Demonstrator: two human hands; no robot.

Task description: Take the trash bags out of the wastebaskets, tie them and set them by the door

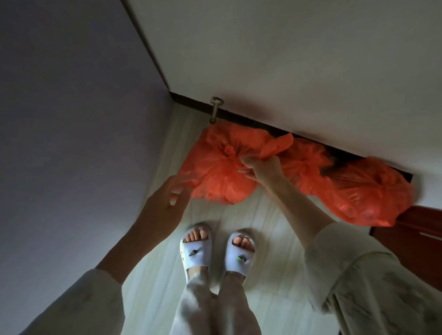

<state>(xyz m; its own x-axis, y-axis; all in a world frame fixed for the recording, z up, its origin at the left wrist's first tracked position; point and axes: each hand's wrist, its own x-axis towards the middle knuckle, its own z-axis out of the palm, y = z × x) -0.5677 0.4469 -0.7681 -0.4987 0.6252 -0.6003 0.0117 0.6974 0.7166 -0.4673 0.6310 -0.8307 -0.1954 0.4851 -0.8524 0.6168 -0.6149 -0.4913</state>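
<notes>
Three orange trash bags lie in a row on the pale floor against the base of a white wall. The left bag (215, 178) is tied at its top. My right hand (262, 166) grips the bunched neck of that bag beside its knot, and loose orange plastic sticks up above my fist. The middle bag (304, 160) is partly hidden behind my right hand. The right bag (365, 198) lies next to a red-brown door. My left hand (170, 198) hovers at the left bag's lower left edge, fingers loosely spread, holding nothing.
A metal door stopper (215, 110) stands on the floor just behind the left bag. A grey wall (59, 124) closes the left side. The red-brown door (423, 243) is at the right. My feet in white slippers (216, 252) stand on the floor below the bags.
</notes>
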